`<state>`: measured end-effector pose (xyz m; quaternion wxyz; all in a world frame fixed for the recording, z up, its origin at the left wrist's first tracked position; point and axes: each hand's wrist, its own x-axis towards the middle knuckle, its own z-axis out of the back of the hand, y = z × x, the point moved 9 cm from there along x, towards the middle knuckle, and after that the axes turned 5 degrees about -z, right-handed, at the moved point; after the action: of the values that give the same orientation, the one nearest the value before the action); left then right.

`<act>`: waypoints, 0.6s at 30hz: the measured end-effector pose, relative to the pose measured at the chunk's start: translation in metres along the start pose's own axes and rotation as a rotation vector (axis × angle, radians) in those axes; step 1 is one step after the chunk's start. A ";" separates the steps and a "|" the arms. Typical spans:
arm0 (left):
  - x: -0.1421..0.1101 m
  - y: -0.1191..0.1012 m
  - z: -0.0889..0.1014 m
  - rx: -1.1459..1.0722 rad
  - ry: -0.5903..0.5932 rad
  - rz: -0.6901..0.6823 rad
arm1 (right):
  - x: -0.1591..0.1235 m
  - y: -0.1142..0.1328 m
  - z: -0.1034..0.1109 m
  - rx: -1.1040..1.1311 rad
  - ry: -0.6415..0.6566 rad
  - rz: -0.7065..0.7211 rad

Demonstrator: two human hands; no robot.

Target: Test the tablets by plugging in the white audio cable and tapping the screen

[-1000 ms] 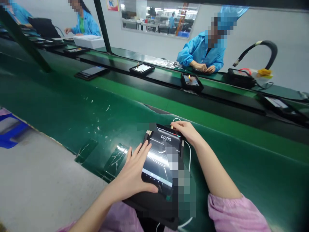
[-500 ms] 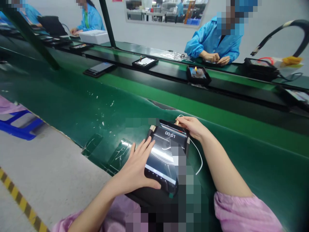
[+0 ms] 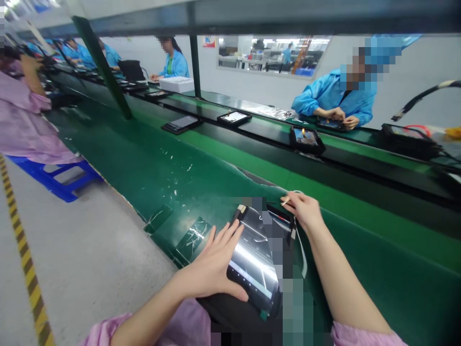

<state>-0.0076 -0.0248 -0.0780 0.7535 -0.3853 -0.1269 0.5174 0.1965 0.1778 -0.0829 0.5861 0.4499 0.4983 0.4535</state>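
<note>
In the head view, the left hand (image 3: 214, 266) lies palm down with fingers spread over the left edge of the tablet (image 3: 254, 257), near the table's near edge. The right hand (image 3: 306, 209), wrist bent at the tablet's far right corner, pinches what seems to be the white cable's (image 3: 303, 254) end.

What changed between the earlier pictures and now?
The view has turned left and up, so more of the person in pink and the blue stool shows at left. The timer digits, readable before, are mostly hidden. No grip visibly changed: the left hand still lies on the tablet, the right hand still holds the white cable by its top edge.
</note>
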 end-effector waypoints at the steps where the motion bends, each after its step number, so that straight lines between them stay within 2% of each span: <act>1: 0.000 -0.001 0.001 -0.008 -0.009 -0.012 | 0.001 0.006 0.011 -0.003 -0.080 0.034; 4: -0.005 -0.002 0.002 -0.043 -0.041 -0.040 | -0.013 0.028 0.047 -0.047 -0.354 0.161; 6: -0.015 0.002 0.000 -0.068 -0.055 -0.029 | -0.035 0.037 0.064 -0.093 -0.473 0.251; 10: -0.046 0.015 -0.015 -0.027 -0.111 -0.059 | -0.073 0.033 0.077 -0.257 -0.484 0.386; 13: -0.063 0.034 -0.024 -0.017 -0.205 -0.006 | -0.090 0.029 0.087 -0.389 -0.533 0.495; 16: -0.060 0.046 -0.027 -0.050 -0.244 0.061 | -0.092 0.024 0.098 -0.347 -0.606 0.513; 18: -0.043 0.042 -0.025 -0.034 -0.217 0.028 | -0.091 0.022 0.102 -0.283 -0.646 0.514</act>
<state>-0.0398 -0.0669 -0.1154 0.7215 -0.3415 -0.2107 0.5644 0.2876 0.0847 -0.0348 0.6359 0.5932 0.0943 0.4845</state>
